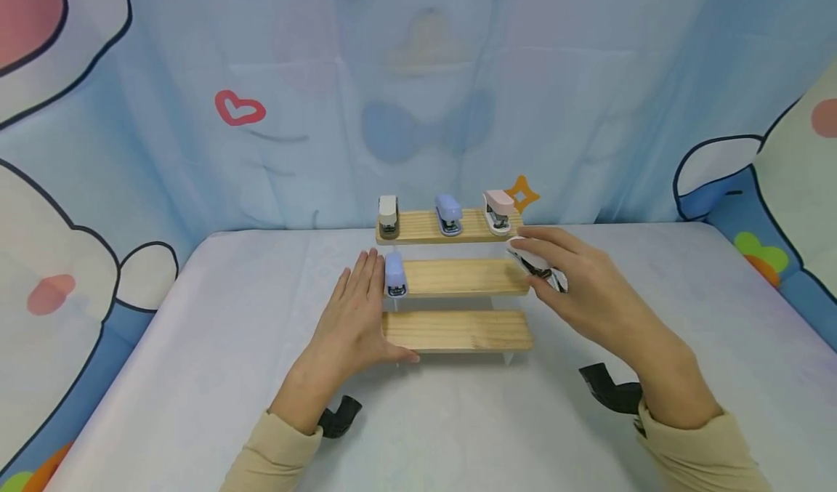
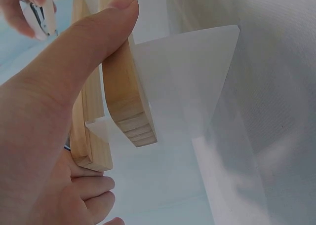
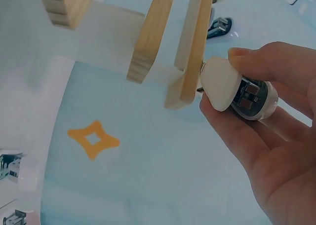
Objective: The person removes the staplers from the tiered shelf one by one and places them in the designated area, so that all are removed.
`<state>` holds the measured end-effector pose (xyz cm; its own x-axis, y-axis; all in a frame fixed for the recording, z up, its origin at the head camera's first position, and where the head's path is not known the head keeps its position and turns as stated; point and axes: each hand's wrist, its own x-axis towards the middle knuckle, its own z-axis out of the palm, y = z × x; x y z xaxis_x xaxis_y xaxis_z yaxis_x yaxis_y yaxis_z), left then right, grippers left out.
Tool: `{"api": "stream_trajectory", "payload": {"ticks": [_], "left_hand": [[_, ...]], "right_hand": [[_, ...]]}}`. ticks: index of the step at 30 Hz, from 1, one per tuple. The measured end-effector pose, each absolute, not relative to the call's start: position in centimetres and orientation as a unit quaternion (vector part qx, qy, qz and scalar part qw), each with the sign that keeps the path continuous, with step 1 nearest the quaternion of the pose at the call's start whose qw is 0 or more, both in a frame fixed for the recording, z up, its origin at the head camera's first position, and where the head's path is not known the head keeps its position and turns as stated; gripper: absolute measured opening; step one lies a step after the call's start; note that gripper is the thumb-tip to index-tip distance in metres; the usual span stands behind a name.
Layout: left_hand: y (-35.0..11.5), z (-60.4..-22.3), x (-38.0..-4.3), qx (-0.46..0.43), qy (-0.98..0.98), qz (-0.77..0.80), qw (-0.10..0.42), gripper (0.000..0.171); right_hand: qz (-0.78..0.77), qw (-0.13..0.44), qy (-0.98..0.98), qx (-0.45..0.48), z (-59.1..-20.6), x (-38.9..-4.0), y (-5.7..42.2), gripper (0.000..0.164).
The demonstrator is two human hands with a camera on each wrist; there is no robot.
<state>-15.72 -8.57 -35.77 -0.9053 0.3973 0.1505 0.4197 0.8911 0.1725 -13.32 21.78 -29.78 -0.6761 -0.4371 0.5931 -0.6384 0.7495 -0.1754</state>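
A three-step wooden rack (image 1: 458, 332) on clear side supports stands in the middle. My left hand (image 1: 349, 325) lies along its left end with straight fingers. In the left wrist view its thumb (image 2: 94, 35) rests on the lowest board (image 2: 123, 99). A lavender stapler (image 1: 395, 275) sits on the middle board (image 1: 464, 277), close to those fingers. My right hand (image 1: 582, 281) pinches a white mini stapler (image 1: 539, 263) between thumb and fingers, tilted, at the right end of the middle board. In the right wrist view the white stapler (image 3: 222, 84) overlaps the top board's end.
On the top board (image 1: 418, 227) stand a cream stapler (image 1: 389, 216), a blue stapler (image 1: 449, 214) and a pink stapler (image 1: 499, 212). A pale cloth (image 1: 261, 317) covers the table. Behind it hangs a blue printed curtain (image 1: 314, 150).
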Motion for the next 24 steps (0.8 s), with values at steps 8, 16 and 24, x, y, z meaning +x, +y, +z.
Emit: {"api": "stream_trajectory", "payload": {"ticks": [8,16,24], "left_hand": [[-8.6,-35.8,-15.5,-0.209,-0.971,-0.107,0.055,0.147],[-8.7,-35.7,-15.5,-0.216,-0.966,-0.128,0.056,0.148],[-8.7,-35.8,-15.5,-0.214,-0.967,-0.129,0.052,0.149]], "right_hand": [[0.19,0.273,-0.901,0.279,-29.9,-13.3,23.0,0.056],[0.188,0.271,-0.916,0.227,-29.8,-13.4,25.0,0.056],[0.191,0.264,-0.93,0.171,-29.9,-13.6,27.0,0.054]]}}
